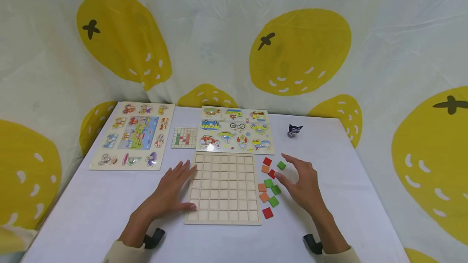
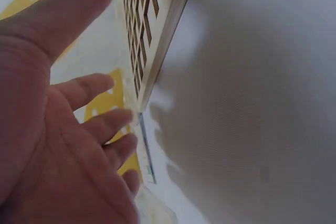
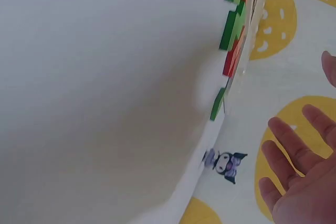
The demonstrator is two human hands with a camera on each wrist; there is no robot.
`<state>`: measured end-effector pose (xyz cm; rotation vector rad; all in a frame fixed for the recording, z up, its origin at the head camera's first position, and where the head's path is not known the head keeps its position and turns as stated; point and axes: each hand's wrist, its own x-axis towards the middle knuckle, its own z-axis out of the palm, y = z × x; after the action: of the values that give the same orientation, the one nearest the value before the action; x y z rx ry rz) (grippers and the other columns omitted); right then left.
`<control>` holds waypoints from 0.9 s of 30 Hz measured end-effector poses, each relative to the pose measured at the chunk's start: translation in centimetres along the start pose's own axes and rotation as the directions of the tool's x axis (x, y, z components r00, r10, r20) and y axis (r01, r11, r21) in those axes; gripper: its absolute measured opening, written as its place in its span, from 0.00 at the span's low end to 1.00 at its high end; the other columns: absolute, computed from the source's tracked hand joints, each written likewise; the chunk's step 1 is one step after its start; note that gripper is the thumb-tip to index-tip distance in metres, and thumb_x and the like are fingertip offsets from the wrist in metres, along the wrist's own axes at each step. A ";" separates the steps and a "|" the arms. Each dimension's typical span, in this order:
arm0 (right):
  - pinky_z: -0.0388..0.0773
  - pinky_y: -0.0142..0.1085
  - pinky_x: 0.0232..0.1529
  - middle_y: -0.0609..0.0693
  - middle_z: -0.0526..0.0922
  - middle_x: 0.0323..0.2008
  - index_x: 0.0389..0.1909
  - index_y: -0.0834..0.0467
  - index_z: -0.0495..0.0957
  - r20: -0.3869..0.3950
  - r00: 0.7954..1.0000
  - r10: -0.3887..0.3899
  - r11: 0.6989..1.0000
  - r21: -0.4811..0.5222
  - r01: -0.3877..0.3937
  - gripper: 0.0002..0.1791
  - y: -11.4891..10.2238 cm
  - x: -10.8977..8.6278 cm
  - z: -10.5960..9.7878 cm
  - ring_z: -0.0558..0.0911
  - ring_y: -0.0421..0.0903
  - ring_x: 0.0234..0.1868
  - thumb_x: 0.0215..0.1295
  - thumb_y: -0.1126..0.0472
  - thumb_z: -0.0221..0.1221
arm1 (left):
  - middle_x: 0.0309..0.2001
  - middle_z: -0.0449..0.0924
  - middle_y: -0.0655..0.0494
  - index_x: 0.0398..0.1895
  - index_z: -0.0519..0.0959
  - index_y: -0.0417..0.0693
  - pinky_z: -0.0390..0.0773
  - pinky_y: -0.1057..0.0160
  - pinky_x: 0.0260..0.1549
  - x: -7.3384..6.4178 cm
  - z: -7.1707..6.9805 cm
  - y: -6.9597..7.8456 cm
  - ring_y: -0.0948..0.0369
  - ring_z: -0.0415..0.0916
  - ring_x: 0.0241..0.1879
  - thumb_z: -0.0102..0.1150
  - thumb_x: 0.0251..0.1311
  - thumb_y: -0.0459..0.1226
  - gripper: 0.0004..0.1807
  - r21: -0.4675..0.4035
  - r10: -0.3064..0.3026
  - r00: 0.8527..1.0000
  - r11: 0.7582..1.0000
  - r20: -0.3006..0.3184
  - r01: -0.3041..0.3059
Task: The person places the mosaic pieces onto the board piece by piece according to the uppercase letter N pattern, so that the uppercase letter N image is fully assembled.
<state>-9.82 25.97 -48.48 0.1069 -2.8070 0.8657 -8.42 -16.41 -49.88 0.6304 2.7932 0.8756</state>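
A wooden grid board (image 1: 223, 222) with rows of bare square cells lies flat at the middle of the table. My left hand (image 1: 170, 192) is at its left edge, fingers spread, thumb by the lower left cells; the left wrist view shows the palm (image 2: 68, 156) beside the board's edge. Along the board's right side lie loose square tiles: red (image 1: 267, 213), orange (image 1: 262, 188) and green (image 1: 276, 190). Over these my right hand (image 1: 305, 184) hovers with thumb and index finger apart. Its thumb tip is close to a red tile (image 1: 271, 173); nothing is held.
Behind the board lies a vehicle peg puzzle (image 1: 234, 137), with a small pattern card (image 1: 184, 138) to its left. A larger picture puzzle (image 1: 140, 133) occupies the back left. At the back right stands a small dark figurine (image 1: 293, 130). A fruit-print curtain (image 1: 212, 52) hangs behind the table.
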 end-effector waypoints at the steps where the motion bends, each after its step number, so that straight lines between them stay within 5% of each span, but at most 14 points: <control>1: 0.68 0.67 0.68 0.56 0.80 0.70 0.74 0.46 0.75 0.013 1.000 0.003 1.000 0.008 -0.003 0.38 -0.1 0.2 0.2 0.72 0.57 0.68 0.64 0.50 0.74 | 0.84 0.54 0.36 0.83 0.61 0.44 0.49 0.25 0.80 -0.1 0.1 -0.1 0.34 0.47 0.84 0.85 0.45 0.55 0.64 -0.003 0.006 1.000 1.000 0.005 -0.006; 12: 0.69 0.56 0.62 0.52 0.90 0.52 0.58 0.52 0.86 0.134 0.988 0.074 0.997 0.007 -0.076 0.24 -1.0 1.9 2.5 0.78 0.55 0.58 0.61 0.55 0.76 | 0.85 0.55 0.41 0.83 0.60 0.42 0.51 0.31 0.82 -1.1 0.8 -0.5 0.38 0.47 0.85 0.87 0.42 0.46 0.64 -0.079 -0.007 0.998 0.997 0.057 0.011; 27: 0.74 0.49 0.53 0.51 0.88 0.41 0.45 0.55 0.90 0.169 0.977 0.132 0.985 -0.130 -0.111 0.12 -2.0 4.3 4.0 0.77 0.52 0.47 0.61 0.60 0.76 | 0.86 0.54 0.44 0.84 0.59 0.42 0.50 0.36 0.84 -1.4 0.9 -0.4 0.41 0.47 0.86 0.88 0.41 0.44 0.66 -0.073 -0.035 0.997 0.997 0.067 0.040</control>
<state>-14.41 21.99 -49.73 -0.0068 -3.0522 0.7441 -7.10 -16.89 -50.83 0.5826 2.6922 0.9291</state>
